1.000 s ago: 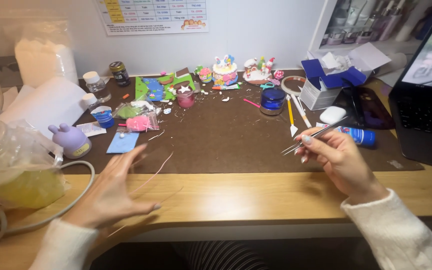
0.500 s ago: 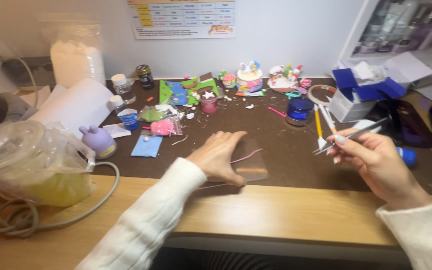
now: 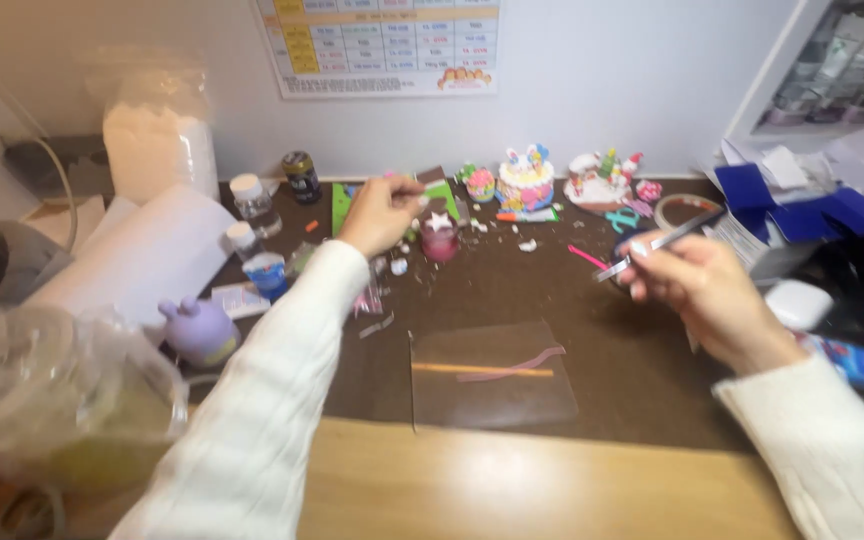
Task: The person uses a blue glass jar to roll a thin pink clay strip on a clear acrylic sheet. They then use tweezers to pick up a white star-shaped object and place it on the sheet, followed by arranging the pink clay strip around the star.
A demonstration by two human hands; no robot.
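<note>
The left hand (image 3: 380,212) pinched a green clay sheet (image 3: 439,190) far across the worktop (image 3: 552,290) — the right hand (image 3: 697,285) gripped thin metal tweezers (image 3: 657,243).

A: What do the surfaces look like?
B: A clear glossy plastic sheet (image 3: 492,375) lies on a matt dark-brown desk mat (image 3: 612,330); the desk edge is smooth pale wood (image 3: 512,490).
A: And the tool?
B: A thin shiny metal tool (image 3: 657,243), beside ribbed white knit sleeves (image 3: 272,400).
</note>
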